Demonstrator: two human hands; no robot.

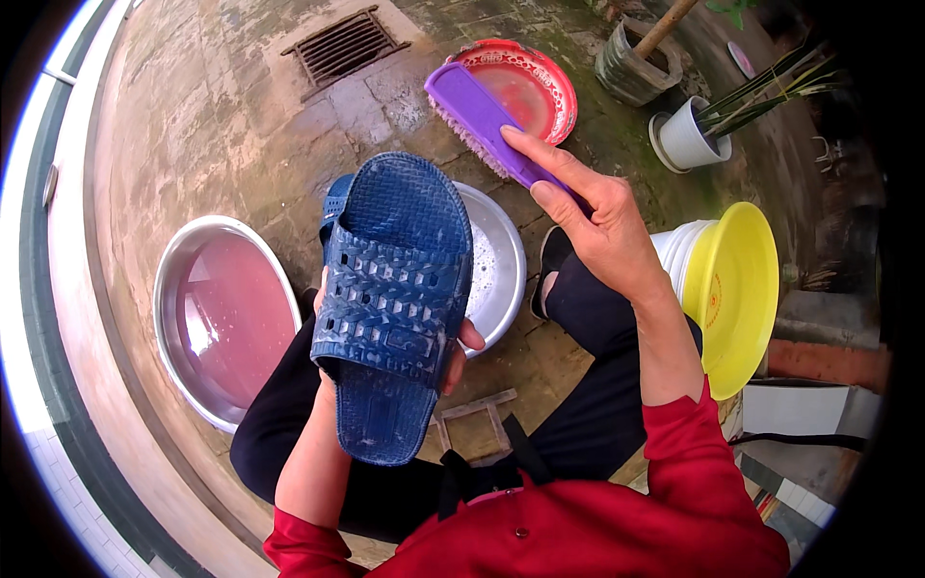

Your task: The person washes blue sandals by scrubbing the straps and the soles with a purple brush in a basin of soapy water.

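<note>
My left hand [462, 354] is closed around a blue slipper [390, 299] from beneath, its fingertips showing at the right edge. Whitish film marks the slipper's woven-pattern strap and sole. Part of another blue slipper [334, 205] pokes out behind its left side; whether my hand holds that one too is hidden. My right hand [609, 226] grips the handle of a purple scrub brush [487, 116], index finger stretched along its back, pale bristles facing down and left. The brush is apart from the slipper. Beyond the slipper stands a basin [517, 279] with foamy water, partly covered from view.
On the left is a metal basin [166, 323] of pinkish-looking water. A red patterned basin [557, 82] lies past the brush. At right are a yellow basin [747, 294] and white bucket [674, 252]. A floor drain [345, 43] and potted plants [692, 135] are farther off.
</note>
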